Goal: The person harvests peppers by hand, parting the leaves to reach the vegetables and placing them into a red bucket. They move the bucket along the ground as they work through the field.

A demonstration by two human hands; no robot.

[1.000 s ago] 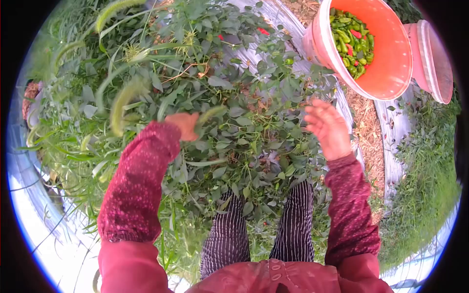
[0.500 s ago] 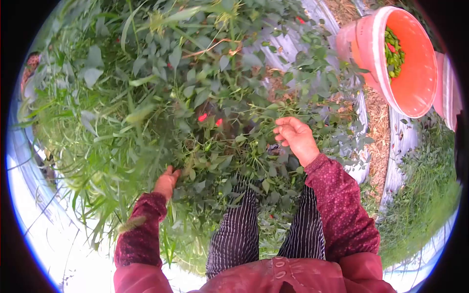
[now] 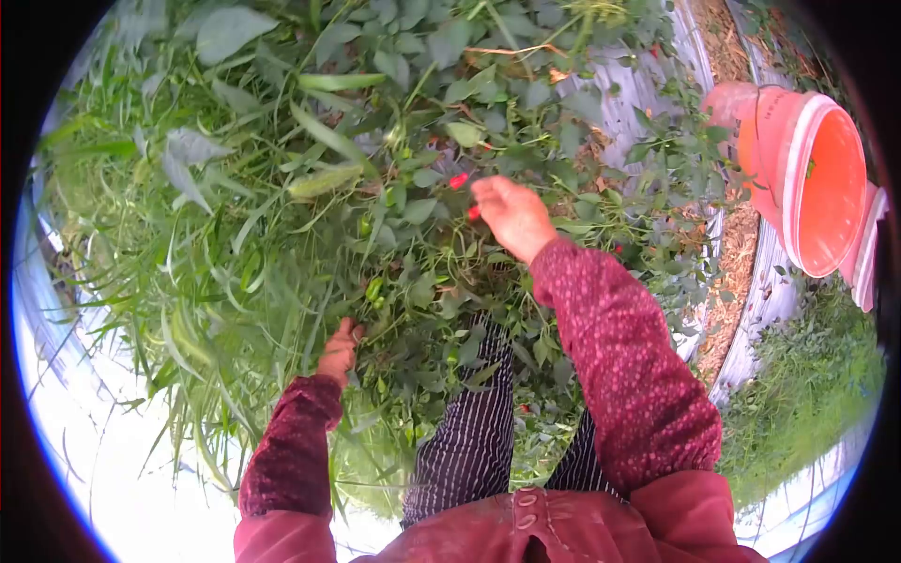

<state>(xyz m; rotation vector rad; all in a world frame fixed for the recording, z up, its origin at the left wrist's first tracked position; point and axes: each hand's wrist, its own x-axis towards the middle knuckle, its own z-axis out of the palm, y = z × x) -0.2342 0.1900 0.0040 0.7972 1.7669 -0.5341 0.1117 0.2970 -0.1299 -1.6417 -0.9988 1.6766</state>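
Observation:
My right hand (image 3: 513,218) reaches over the pepper plants (image 3: 413,211), its fingers bent and smeared by motion. One red chili pepper (image 3: 458,180) lies just beyond its fingertips, and another red pepper (image 3: 474,214) shows right at the underside of the fingers. Lower on the left, my left hand (image 3: 339,353) is closed among the leaves at the plants' edge; what its curled fingers hold, if anything, I cannot tell. Green peppers (image 3: 374,292) hang between the two hands.
A pink bucket (image 3: 758,141) tilts on its side at the upper right, a second pink container (image 3: 865,253) behind it. Tall grass (image 3: 188,291) crowds the left. Silvery ground sheeting (image 3: 633,103) and a strip of straw (image 3: 735,267) run along the right.
My right hand has moved up and left to the red peppers. My left hand has shifted slightly right, its fingers more curled. The view has turned, so the bucket appears lower and farther right.

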